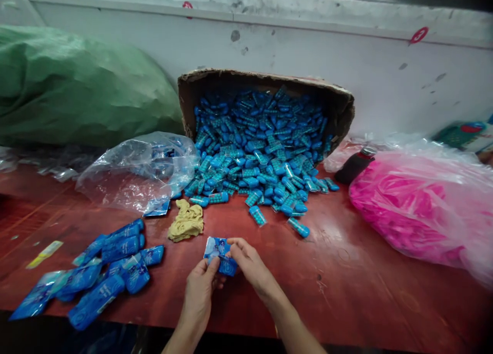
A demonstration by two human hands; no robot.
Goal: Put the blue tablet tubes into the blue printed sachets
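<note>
A small blue-and-white printed plastic sleeve [215, 247] is held between both hands near the table's front edge. My left hand [201, 284] pinches its lower left side with thumb and fingers. My right hand [249, 261] grips its right side at the upper corner. Just behind the hands lies a crumpled yellow cloth-like piece [187, 221]. To the left, several blue wrapped bottle-shaped packs [121, 246] lie in a loose pile. Beyond the hands, many small clear containers with blue caps and teal contents [265, 161] spill onto the table.
A cardboard box [346, 107] lies on its side, full of the containers. Left of it are a clear plastic bag [115, 177] and a large green sack [84, 87]. A bag of pink items [408, 205] and a dark bottle [354, 166] stand right on the red table [346, 292].
</note>
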